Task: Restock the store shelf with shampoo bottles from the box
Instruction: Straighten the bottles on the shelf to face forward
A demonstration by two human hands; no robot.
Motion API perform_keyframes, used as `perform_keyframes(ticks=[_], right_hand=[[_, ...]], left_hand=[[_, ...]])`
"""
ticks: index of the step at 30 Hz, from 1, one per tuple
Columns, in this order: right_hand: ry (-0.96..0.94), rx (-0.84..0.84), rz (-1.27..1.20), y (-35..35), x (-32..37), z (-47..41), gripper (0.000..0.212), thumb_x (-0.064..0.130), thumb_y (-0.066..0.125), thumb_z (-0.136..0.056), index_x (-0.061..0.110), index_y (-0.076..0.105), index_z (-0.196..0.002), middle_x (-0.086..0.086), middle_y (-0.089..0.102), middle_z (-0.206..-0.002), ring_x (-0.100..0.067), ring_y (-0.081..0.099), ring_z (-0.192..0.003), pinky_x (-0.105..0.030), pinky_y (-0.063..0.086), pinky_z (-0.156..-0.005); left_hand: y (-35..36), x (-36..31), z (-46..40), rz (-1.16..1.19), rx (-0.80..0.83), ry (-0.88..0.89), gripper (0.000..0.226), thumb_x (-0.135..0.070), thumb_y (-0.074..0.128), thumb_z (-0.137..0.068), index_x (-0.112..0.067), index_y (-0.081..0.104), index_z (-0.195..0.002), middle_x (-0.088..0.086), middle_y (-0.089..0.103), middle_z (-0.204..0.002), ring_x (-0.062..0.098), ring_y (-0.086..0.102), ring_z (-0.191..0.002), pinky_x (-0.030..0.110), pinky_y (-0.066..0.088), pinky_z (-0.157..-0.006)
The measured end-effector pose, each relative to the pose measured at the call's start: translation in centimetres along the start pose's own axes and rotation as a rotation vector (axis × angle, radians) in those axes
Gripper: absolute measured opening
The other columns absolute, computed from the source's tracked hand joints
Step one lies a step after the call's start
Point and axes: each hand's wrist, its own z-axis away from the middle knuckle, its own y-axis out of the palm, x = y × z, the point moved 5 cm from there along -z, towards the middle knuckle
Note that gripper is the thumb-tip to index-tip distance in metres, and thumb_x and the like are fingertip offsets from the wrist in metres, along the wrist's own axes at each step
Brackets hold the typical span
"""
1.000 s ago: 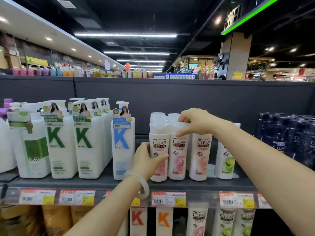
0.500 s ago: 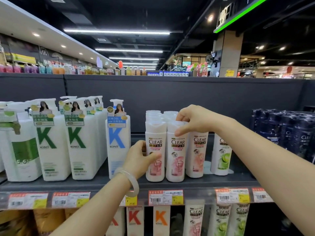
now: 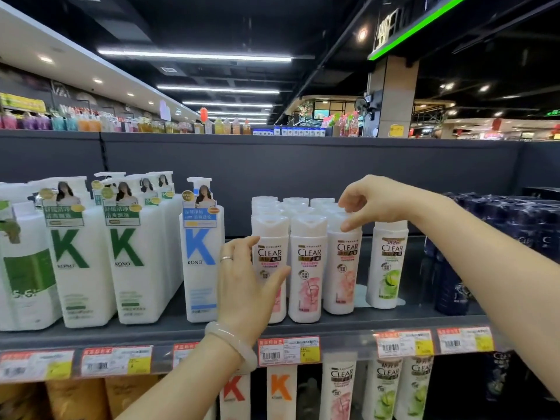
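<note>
Three rows of white pink-label CLEAR shampoo bottles stand on the grey shelf [image 3: 333,328]. My left hand [image 3: 245,286] holds the leftmost front bottle [image 3: 270,237], thumb across its label and fingers along its left side. The middle front bottle [image 3: 307,268] stands free. My right hand [image 3: 375,204] reaches over from the right and pinches the cap of the third front bottle [image 3: 344,268] with curled fingers and thumb. A green-label CLEAR bottle [image 3: 389,262] stands alone further right. No box is in view.
White KONO pump bottles [image 3: 200,253] stand close on the left, one touching distance from my left hand. Dark blue bottles [image 3: 515,225] fill the shelf's right end. Price tags [image 3: 288,350] line the shelf edge, with more bottles on the shelf below.
My right hand has moved from the middle bottle's cap to the third bottle's cap. My left hand stays at the leftmost bottle with its fingers spread a little more.
</note>
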Motion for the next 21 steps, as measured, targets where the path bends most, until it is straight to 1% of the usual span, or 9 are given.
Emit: perform_keyframes(ticks=[1, 2, 6, 8, 14, 17, 21], right_hand=[[0.005, 0.008, 0.014, 0.3, -0.2, -0.2, 0.05, 0.038, 0.079, -0.069, 0.022, 0.061, -0.112, 0.012, 0.058, -0.095, -0.013, 0.057, -0.095, -0.027, 0.044, -0.08], [0.003, 0.006, 0.027, 0.6, -0.3, -0.4, 0.049, 0.038, 0.079, -0.069, 0.022, 0.061, -0.112, 0.013, 0.056, -0.095, -0.013, 0.057, -0.095, -0.027, 0.043, -0.079], [-0.01, -0.006, 0.057, 1.1, -0.3, -0.9, 0.041, 0.037, 0.079, -0.069, 0.025, 0.057, -0.1, 0.018, 0.05, -0.089, -0.013, 0.054, -0.093, -0.028, 0.042, -0.078], [-0.018, 0.006, 0.041, 1.1, -0.3, -0.9, 0.038, 0.037, 0.079, -0.069, 0.027, 0.055, -0.096, 0.017, 0.052, -0.089, -0.013, 0.055, -0.092, -0.03, 0.045, -0.08], [-0.033, 0.053, 0.015, 0.5, -0.3, -0.4, 0.029, 0.034, 0.082, -0.066, 0.03, 0.057, -0.082, 0.011, 0.061, -0.09, -0.012, 0.06, -0.088, -0.032, 0.051, -0.081], [-0.027, 0.073, -0.003, 0.4, -0.3, -0.2, 0.027, 0.033, 0.081, -0.067, 0.029, 0.058, -0.082, 0.01, 0.063, -0.09, -0.012, 0.062, -0.087, -0.033, 0.053, -0.08], [-0.027, 0.088, 0.009, 0.4, 0.0, -0.1, 0.028, 0.032, 0.079, -0.07, 0.025, 0.059, -0.088, 0.01, 0.062, -0.09, -0.013, 0.061, -0.089, -0.032, 0.052, -0.082]], left_hand=[[-0.1, -0.7, 0.0, -0.01, -0.029, 0.038, 0.059, -0.027, 0.078, -0.07, -0.015, 0.048, -0.121, 0.002, 0.045, -0.118, 0.014, 0.046, -0.108, 0.027, 0.041, -0.093], [-0.1, -1.2, 0.0, -0.004, -0.041, 0.063, 0.059, -0.027, 0.078, -0.07, -0.015, 0.049, -0.12, 0.002, 0.045, -0.118, 0.014, 0.045, -0.108, 0.026, 0.039, -0.093], [0.6, -2.8, -0.5, 0.052, -0.001, 0.12, 0.054, -0.027, 0.077, -0.071, -0.013, 0.052, -0.117, 0.001, 0.044, -0.117, 0.011, 0.044, -0.108, 0.017, 0.034, -0.093], [0.8, -3.6, -0.8, 0.071, 0.008, 0.128, 0.052, -0.025, 0.076, -0.072, -0.012, 0.053, -0.116, -0.001, 0.043, -0.115, 0.012, 0.045, -0.108, 0.016, 0.034, -0.093], [1.3, -5.7, -2.3, 0.06, 0.04, 0.152, 0.048, -0.024, 0.072, -0.077, -0.014, 0.051, -0.118, -0.007, 0.039, -0.112, 0.017, 0.045, -0.113, 0.026, 0.039, -0.095], [1.3, -6.2, -2.7, 0.056, 0.034, 0.161, 0.047, -0.023, 0.072, -0.077, -0.012, 0.051, -0.118, -0.006, 0.04, -0.112, 0.02, 0.046, -0.112, 0.029, 0.04, -0.095], [1.6, -6.5, -2.6, 0.055, 0.036, 0.162, 0.046, -0.023, 0.071, -0.078, -0.013, 0.052, -0.118, 0.002, 0.046, -0.118, 0.019, 0.045, -0.112, 0.028, 0.038, -0.095]])
